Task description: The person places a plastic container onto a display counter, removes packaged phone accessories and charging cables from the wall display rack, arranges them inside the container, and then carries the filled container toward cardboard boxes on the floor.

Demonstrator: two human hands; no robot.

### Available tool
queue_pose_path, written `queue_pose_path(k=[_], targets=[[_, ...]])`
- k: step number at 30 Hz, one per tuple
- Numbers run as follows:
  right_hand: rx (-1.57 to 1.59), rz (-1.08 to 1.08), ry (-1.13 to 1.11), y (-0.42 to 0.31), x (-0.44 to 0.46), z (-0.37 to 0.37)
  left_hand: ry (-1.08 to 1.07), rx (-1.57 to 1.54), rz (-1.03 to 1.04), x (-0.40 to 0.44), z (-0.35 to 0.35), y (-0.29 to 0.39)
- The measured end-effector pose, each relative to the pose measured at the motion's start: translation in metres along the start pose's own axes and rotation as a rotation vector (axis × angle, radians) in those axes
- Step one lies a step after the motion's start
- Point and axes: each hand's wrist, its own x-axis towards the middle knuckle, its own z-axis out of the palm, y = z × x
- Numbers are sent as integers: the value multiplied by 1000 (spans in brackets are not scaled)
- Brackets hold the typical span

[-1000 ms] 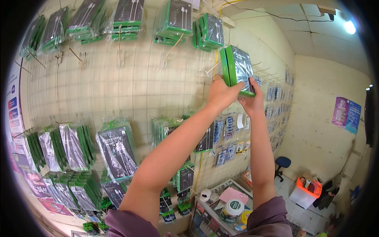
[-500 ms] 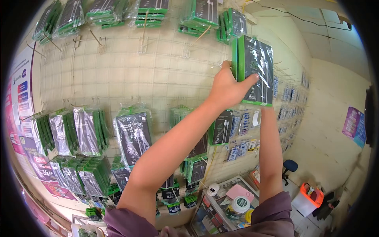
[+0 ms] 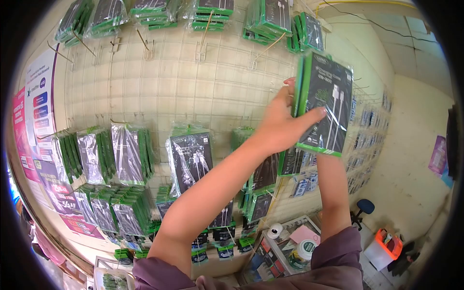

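My left hand grips a small stack of black-and-green boxed charging cables in clear plastic, with the thumb across the front and the fingers behind the green edge. The stack is held up at the right of the wire rack and leans slightly. White cables are printed on the front box. My right forearm rises behind the stack's lower end, and the boxes hide that hand and its fingers. Just above hang more cable boxes. Beneath my left wrist another cable box hangs partly covered.
A wire grid with protruding hooks covers the wall. Cable boxes hang in rows at left. Below stands a glass display case with a white-lidded tub. An orange-rimmed bin and blue stool are at right.
The view has turned slightly to the left, so the rack appears farther right. The held boxes look a little larger and lower, still in my left hand.
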Motion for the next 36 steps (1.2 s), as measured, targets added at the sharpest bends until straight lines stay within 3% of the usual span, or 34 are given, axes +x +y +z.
queue_pose_path(k=[7, 10, 13, 19, 26, 28, 32, 34, 36], targets=[[-766, -58, 391, 51, 57, -55, 218, 13, -53, -36, -55, 58], [-828, -145, 508, 58, 90, -91, 302, 173, -32, -62, -82, 76], [-956, -89, 470, 59, 108, -97, 352, 222, -43, -88, -105, 84], [-893, -227, 631, 84, 149, -108, 473, 322, -101, -114, -128, 84], [-644, -176, 675, 93, 162, -129, 502, 297, -138, -125, -138, 73], [-740, -42, 655, 91, 158, -124, 505, 271, -140, -127, -141, 71], [-749, -20, 612, 101, 152, -123, 500, 242, -125, -138, -146, 67], [-605, 139, 669, 93, 137, -101, 475, 231, -153, -146, -151, 68], [-819, 218, 816, 103, 141, -133, 472, 230, -155, -157, -155, 71]])
